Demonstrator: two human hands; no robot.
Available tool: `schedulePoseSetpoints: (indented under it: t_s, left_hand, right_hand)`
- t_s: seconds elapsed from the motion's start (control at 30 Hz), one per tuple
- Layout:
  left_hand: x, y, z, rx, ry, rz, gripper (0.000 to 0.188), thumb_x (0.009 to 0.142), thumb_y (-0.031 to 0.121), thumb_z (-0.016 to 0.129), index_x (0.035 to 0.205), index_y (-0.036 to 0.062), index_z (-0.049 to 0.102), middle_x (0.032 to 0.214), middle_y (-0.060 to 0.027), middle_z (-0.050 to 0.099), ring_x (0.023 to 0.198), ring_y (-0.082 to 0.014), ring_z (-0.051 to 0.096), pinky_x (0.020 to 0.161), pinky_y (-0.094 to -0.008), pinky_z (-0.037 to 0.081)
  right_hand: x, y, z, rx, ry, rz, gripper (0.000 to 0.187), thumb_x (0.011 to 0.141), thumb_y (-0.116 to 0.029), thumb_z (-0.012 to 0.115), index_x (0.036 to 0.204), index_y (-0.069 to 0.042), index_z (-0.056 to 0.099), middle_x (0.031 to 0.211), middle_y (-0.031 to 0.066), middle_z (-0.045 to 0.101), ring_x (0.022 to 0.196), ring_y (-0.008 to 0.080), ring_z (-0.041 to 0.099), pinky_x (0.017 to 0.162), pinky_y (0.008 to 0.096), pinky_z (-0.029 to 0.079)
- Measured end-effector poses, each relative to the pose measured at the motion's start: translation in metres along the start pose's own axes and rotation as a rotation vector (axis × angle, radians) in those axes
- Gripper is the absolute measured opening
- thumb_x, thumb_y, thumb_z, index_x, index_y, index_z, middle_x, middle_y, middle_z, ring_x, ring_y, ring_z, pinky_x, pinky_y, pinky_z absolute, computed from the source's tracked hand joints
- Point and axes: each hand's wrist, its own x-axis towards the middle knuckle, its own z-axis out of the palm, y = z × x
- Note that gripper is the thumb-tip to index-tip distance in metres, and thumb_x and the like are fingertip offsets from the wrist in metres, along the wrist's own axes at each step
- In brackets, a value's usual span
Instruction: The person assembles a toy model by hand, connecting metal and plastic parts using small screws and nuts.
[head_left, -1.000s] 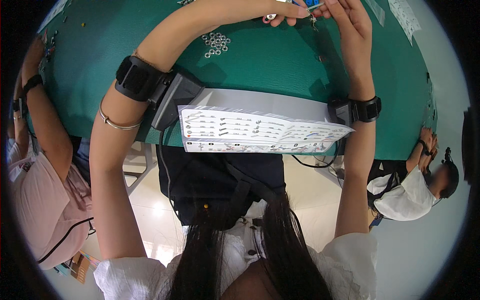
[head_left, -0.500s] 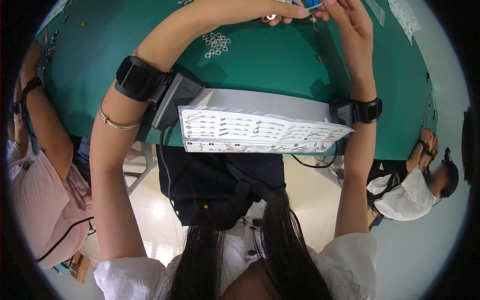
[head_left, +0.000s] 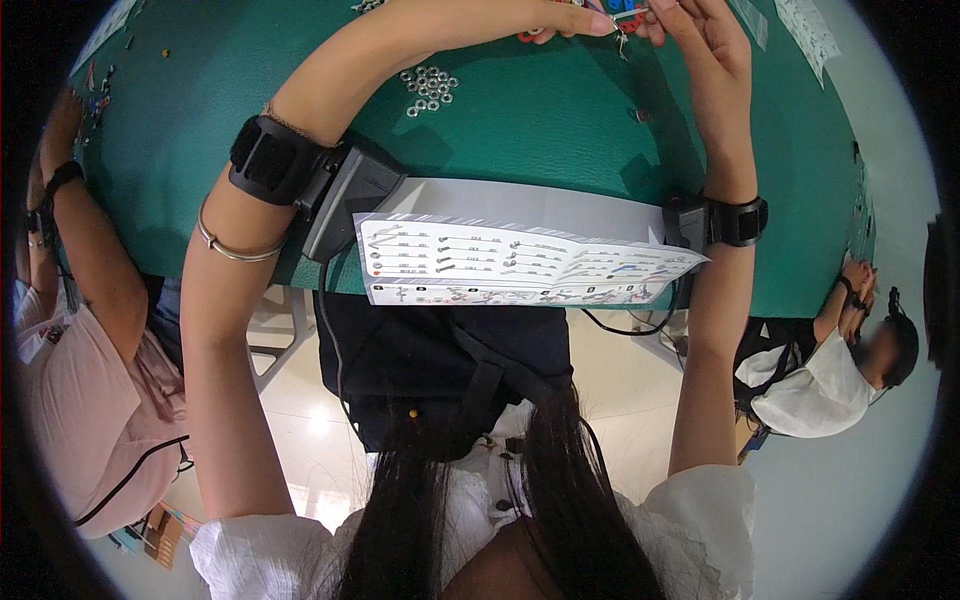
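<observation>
My right hand (head_left: 712,42) pinches the thin rod (head_left: 632,14), which points toward my left hand (head_left: 562,14); whether that one grips the small metal part (head_left: 622,45) beside its thumb, I cannot tell. Brace both hands.

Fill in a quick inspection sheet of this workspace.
Surface: green tabletop, finely textured.
Job's things: thin pale rod; small metal part; metal nuts, loosely clustered.
Clutter: creased printed sheet at the near edge; small loose parts at upper left.
Fingers: right fingers pinch the rod; left fingers near the metal part, grip unclear.
Cables: black cable below the left wrist device; second cable below the sheet.
Surroundings: co-worker in pink at left, person in white at right.
</observation>
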Motion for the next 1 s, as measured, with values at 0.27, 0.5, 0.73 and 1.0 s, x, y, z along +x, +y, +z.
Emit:
schedulePoseSetpoints:
  t_s: [0.27, 0.5, 0.73, 1.0]
  left_hand:
    - [-0.0001, 0.0, -0.0001, -0.006, 0.011, 0.024, 0.014, 0.094, 0.015, 0.074, 0.092, 0.0026, 0.069, 0.075, 0.0021, 0.062, 0.063, -0.005, 0.051, 0.057, -0.0205, 0.039]
    - [0.0, 0.0053, 0.0002, 0.005, 0.023, 0.001, 0.013, 0.093, 0.014, 0.074, 0.092, 0.003, 0.068, 0.078, 0.0013, 0.065, 0.065, -0.0049, 0.052, 0.058, -0.02, 0.04]
    - [0.0003, 0.0002, -0.0008, -0.054, -0.003, 0.025, 0.01, 0.095, 0.012, 0.071, 0.093, 0.0028, 0.069, 0.08, 0.0008, 0.066, 0.065, -0.0049, 0.052, 0.058, -0.0197, 0.04]
    - [0.0, -0.0023, -0.0015, -0.087, -0.033, -0.018, 0.012, 0.097, 0.011, 0.067, 0.096, -0.0006, 0.066, 0.084, -0.0033, 0.067, 0.069, -0.0077, 0.059, 0.062, -0.0207, 0.048]
  right_hand:
    - [0.0001, 0.0002, -0.0031, 0.013, 0.009, -0.005, 0.016, 0.105, -0.019, 0.057, 0.111, -0.006, 0.062, 0.085, -0.0064, 0.057, 0.073, 0.0007, 0.051, 0.066, 0.0165, 0.041]
    - [0.0001, -0.0022, -0.0045, 0.008, 0.031, 0.026, 0.018, 0.105, -0.022, 0.057, 0.11, -0.006, 0.062, 0.084, -0.0061, 0.058, 0.072, 0.0005, 0.052, 0.065, 0.016, 0.04]
    - [-0.0006, -0.0032, -0.0048, 0.04, 0.059, 0.039, 0.019, 0.105, -0.023, 0.055, 0.109, -0.006, 0.062, 0.081, -0.0063, 0.057, 0.07, 0.0014, 0.052, 0.063, 0.0165, 0.039]
    - [-0.0006, -0.0034, -0.0033, 0.042, 0.037, 0.049, 0.017, 0.105, -0.022, 0.056, 0.109, -0.006, 0.062, 0.08, -0.0061, 0.056, 0.069, 0.0015, 0.051, 0.063, 0.0164, 0.039]
